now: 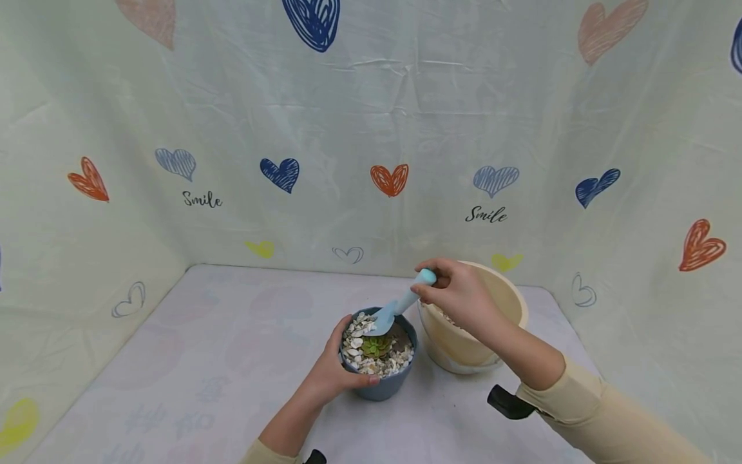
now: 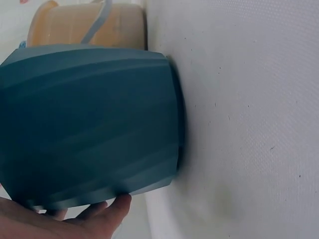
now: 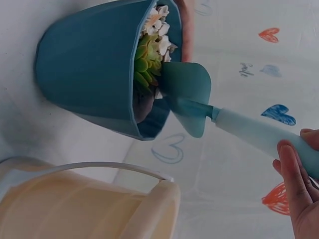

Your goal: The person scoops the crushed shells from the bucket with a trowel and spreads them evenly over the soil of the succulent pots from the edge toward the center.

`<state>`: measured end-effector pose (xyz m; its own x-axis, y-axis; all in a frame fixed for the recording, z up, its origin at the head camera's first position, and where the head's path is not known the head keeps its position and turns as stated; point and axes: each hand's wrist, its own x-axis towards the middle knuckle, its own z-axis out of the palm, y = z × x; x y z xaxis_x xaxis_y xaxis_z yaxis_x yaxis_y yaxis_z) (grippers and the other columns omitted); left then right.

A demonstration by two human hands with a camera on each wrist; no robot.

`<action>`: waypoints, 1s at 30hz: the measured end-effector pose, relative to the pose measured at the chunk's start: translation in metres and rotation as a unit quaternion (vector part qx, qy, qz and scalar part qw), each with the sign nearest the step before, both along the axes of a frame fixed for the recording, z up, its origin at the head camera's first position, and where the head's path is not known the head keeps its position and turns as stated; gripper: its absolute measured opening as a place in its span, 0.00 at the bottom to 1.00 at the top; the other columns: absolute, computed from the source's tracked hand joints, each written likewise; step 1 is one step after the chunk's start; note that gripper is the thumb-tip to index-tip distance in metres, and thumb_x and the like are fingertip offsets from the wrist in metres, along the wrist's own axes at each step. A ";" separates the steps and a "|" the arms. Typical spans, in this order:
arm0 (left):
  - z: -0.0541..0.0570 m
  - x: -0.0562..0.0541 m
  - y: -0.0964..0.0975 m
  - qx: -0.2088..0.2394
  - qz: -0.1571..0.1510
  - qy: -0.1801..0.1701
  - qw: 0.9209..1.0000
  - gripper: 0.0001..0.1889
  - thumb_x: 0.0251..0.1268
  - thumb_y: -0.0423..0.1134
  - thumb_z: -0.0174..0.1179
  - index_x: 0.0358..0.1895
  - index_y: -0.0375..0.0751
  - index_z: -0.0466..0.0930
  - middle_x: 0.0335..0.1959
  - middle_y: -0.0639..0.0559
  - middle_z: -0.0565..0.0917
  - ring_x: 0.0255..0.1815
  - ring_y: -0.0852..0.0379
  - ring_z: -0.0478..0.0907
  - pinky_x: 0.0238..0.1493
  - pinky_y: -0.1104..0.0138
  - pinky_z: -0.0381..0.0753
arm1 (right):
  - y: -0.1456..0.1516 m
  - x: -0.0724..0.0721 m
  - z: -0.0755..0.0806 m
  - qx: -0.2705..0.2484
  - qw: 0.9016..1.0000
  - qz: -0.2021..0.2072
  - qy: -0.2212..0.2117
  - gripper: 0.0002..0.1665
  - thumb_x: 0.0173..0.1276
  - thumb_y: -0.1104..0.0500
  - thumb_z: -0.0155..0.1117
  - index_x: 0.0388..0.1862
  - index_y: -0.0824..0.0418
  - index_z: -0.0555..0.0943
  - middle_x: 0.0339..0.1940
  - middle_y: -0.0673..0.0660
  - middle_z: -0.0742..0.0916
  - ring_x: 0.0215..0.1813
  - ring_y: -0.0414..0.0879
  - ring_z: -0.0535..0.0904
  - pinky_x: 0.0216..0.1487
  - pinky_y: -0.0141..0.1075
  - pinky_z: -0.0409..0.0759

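Observation:
In the head view a blue-grey flower pot (image 1: 387, 389) stands on the table, holding a green succulent (image 1: 377, 348) ringed by white stone chips (image 1: 371, 367). My left hand (image 1: 337, 372) grips the pot's left side, thumb along the near side of the rim and fingers round the far side. Above the pot my right hand (image 1: 462, 298) holds a light-blue toy shovel (image 1: 408, 299) by the end of its handle. The shovel's blade dips inside the rim, over the chips beside the succulent. In the right wrist view a bare patch of brown soil (image 3: 143, 107) shows near the rim.
A cream bucket (image 1: 460, 351) with a pale handle (image 3: 99, 165) stands right of the pot, under my right forearm; some chips show inside it. The table (image 1: 243, 341) has a white cloth. Behind hangs a sheet (image 1: 348, 116) printed with hearts.

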<state>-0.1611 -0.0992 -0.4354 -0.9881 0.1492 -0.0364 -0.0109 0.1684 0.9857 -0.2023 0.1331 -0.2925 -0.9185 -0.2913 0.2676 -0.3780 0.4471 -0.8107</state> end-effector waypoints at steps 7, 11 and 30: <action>-0.001 0.000 0.002 0.000 0.012 -0.002 1.000 0.65 0.36 0.38 0.81 0.78 0.46 0.44 0.74 0.35 0.55 0.73 0.32 0.51 0.66 0.35 0.53 | -0.001 0.000 0.003 0.012 1.000 -0.012 0.014 0.18 0.63 0.64 0.70 0.51 0.68 0.80 0.31 0.57 0.88 0.31 0.47 0.85 0.20 0.32 0.74; -0.001 0.000 0.002 -0.002 0.014 -0.002 1.000 0.65 0.36 0.37 0.81 0.78 0.46 0.44 0.74 0.35 0.55 0.73 0.31 0.51 0.65 0.35 0.54 | -0.001 0.000 0.003 0.010 1.000 -0.008 0.018 0.18 0.63 0.65 0.70 0.51 0.68 0.80 0.32 0.59 0.88 0.31 0.47 0.85 0.19 0.33 0.73; 0.001 0.003 0.002 -0.004 0.020 -0.003 1.000 0.65 0.36 0.37 0.81 0.78 0.44 0.44 0.74 0.36 0.54 0.73 0.33 0.51 0.66 0.36 0.55 | 0.001 0.000 0.007 0.036 0.998 -0.001 0.056 0.17 0.60 0.67 0.72 0.49 0.68 0.82 0.39 0.59 0.86 0.37 0.46 0.85 0.33 0.33 0.83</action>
